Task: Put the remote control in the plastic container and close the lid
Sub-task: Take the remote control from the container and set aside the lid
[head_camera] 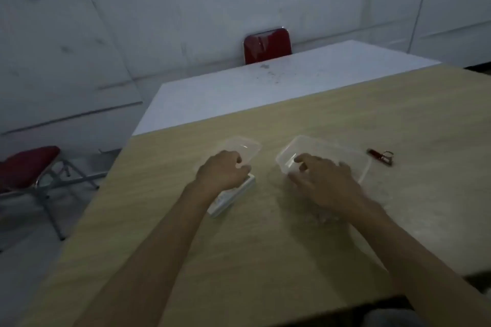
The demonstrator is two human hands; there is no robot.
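A white remote control (230,200) lies at an angle on the wooden table (265,260). My left hand (221,171) covers its far end, fingers curled down around it. Just beyond that hand a clear plastic lid (243,147) lies flat on the table. To the right stands the clear plastic container (332,152), open and with nothing inside. My right hand (321,180) rests on its near rim, with the thumb and fingers holding the near wall. The near part of the container is hidden by that hand.
A small red key fob with a metal ring (380,156) lies right of the container. A white table (265,82) adjoins the far edge. One red chair (267,45) stands behind it, another (26,167) at the left.
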